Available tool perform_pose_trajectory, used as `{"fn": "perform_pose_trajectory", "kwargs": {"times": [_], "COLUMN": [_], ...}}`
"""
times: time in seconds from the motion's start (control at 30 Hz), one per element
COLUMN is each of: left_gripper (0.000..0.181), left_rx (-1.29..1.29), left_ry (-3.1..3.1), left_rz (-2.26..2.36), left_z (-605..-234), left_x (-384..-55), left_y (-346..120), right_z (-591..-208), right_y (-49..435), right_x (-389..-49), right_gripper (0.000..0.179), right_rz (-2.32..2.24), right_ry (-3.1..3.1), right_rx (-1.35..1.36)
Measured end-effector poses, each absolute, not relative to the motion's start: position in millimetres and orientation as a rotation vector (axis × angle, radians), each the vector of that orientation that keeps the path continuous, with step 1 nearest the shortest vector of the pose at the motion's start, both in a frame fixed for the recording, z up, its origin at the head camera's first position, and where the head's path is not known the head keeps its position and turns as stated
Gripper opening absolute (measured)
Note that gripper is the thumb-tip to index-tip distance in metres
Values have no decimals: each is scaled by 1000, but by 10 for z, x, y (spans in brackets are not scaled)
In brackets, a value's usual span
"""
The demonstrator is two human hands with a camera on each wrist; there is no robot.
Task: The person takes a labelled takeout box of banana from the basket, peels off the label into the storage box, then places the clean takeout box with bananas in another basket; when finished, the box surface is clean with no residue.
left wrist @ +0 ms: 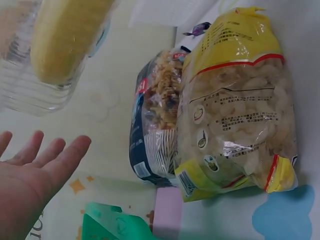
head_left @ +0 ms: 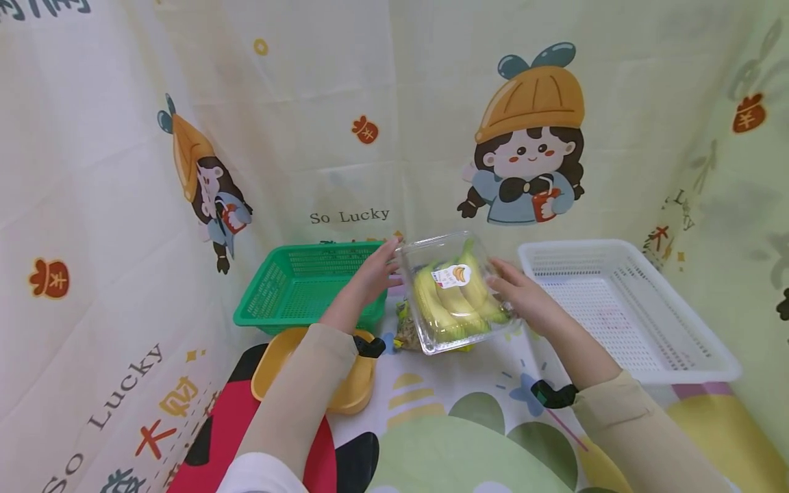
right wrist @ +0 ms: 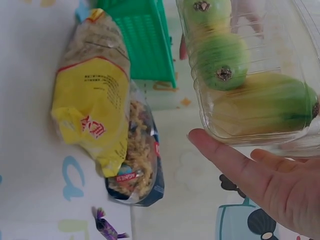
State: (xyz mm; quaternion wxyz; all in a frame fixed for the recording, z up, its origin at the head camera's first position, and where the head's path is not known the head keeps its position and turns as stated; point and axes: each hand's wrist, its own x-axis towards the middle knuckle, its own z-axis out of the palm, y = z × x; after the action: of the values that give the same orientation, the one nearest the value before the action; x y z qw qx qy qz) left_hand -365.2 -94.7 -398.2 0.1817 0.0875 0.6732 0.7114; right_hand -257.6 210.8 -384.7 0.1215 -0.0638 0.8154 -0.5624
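A clear plastic box of bananas (head_left: pixel 453 294) with a round banana label is held up, tilted, over the table. My right hand (head_left: pixel 524 294) grips its right side; in the right wrist view the fingers (right wrist: pixel 240 170) lie along the box's edge. My left hand (head_left: pixel 372 274) is at the box's left edge in the head view. In the left wrist view, that hand's fingers (left wrist: pixel 65 155) are spread and straight, just apart from the box. Below the box are a yellow-topped clear bag (left wrist: pixel 235 110) of pale pieces and a dark blue food bag (left wrist: pixel 155 115).
A green basket (head_left: pixel 246 311) stands at the back left, with an orange-yellow tray (head_left: pixel 364 390) in front of it. To the right sits a white basket (head_left: pixel 690 329). A small purple-wrapped candy (right wrist: pixel 106 226) lies near the bags. Printed cloth walls (head_left: pixel 425 137) enclose the table.
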Motion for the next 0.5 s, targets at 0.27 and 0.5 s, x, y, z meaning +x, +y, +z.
{"fn": "perform_pose_trajectory", "kwargs": {"times": [0.27,0.5], "left_gripper": [59,58], "left_rx": [295,282], "left_ry": [1830,1835], "left_rz": [1948,1926], "left_z": [-3974,-3971], "left_x": [-3719,-3705], "left_y": [-925,-877], "right_z": [-3841,-3838], "right_y": [2087,2088], "right_x": [-2542,-2544], "right_gripper": [66,66], "right_rz": [-1633,-1643], "right_ry": [2372,2363], "right_rx": [-197,-208]}}
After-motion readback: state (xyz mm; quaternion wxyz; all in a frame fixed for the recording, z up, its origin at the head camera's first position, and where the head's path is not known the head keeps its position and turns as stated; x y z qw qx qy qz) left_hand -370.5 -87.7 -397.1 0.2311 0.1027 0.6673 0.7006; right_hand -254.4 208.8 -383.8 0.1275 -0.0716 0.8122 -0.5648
